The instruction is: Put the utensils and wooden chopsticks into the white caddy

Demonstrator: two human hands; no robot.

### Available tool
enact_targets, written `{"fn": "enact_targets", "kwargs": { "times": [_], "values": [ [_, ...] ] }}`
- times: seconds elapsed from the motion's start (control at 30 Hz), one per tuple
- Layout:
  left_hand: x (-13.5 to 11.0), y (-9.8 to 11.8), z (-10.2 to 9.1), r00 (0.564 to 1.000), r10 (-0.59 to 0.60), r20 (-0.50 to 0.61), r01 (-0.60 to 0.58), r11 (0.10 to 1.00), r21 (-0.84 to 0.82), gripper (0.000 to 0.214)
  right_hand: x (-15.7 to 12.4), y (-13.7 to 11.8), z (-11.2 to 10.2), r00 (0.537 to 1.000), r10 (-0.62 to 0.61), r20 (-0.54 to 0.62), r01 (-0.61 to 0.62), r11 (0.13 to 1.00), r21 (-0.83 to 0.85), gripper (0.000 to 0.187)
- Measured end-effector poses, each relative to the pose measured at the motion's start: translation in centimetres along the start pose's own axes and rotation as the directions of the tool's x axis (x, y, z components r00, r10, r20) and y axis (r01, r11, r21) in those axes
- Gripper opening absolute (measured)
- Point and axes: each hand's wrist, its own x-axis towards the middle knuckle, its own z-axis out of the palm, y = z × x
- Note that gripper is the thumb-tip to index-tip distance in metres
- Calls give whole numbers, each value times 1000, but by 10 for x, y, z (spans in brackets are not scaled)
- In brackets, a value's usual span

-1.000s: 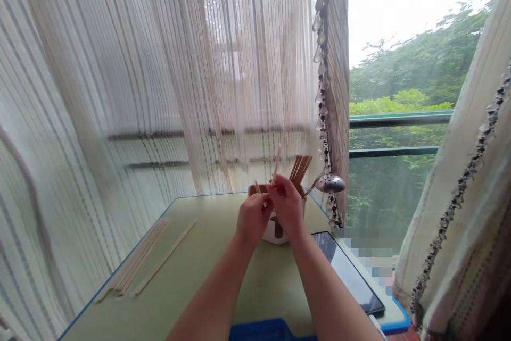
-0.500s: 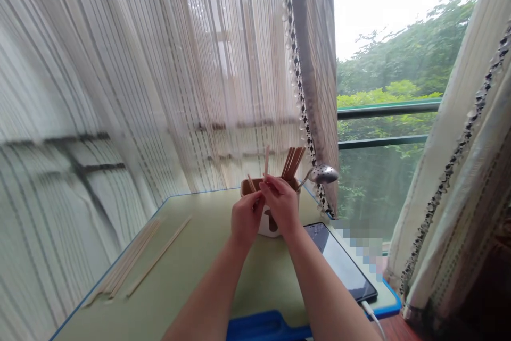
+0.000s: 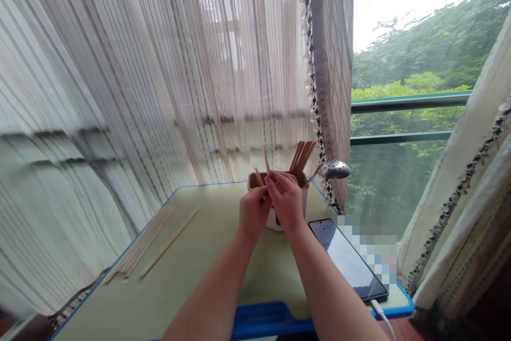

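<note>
Right hand (image 3: 286,198): grip closed on a slim, pale wooden stick (image 3: 266,160), held upright with a slight tilt over a white container with a brown rim (image 3: 273,223); left hand (image 3: 254,214) is pressed up against it, fingers curled in; whether anything is pinched there cannot be told; a second slim stick (image 3: 258,176) is seen just above it, lower end hidden, so held or leaning in the container is unclear.

Container is set toward the far edge of a pale green surface with a blue edge (image 3: 207,242), partly masked by both hands; a bundle of brown sticks (image 3: 302,156) and a perforated silver metal ladle (image 3: 336,169) are stood in its right side; a loose group of long pale sticks (image 3: 139,245) is laid at left, one single pale stick (image 3: 170,242) just beside it; a black-framed touchscreen device (image 3: 348,261) is placed at right, white cable (image 3: 379,309) plugged in.
</note>
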Motion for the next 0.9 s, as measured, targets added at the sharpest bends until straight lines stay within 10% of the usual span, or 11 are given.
{"fn": "enact_targets", "kwargs": {
  "times": [0.9],
  "values": [
    [2,1,1,999,-35,-7,34,998,-52,18,3,0,-4,998,59,2,-59,994,-92,16]
  ]
}}
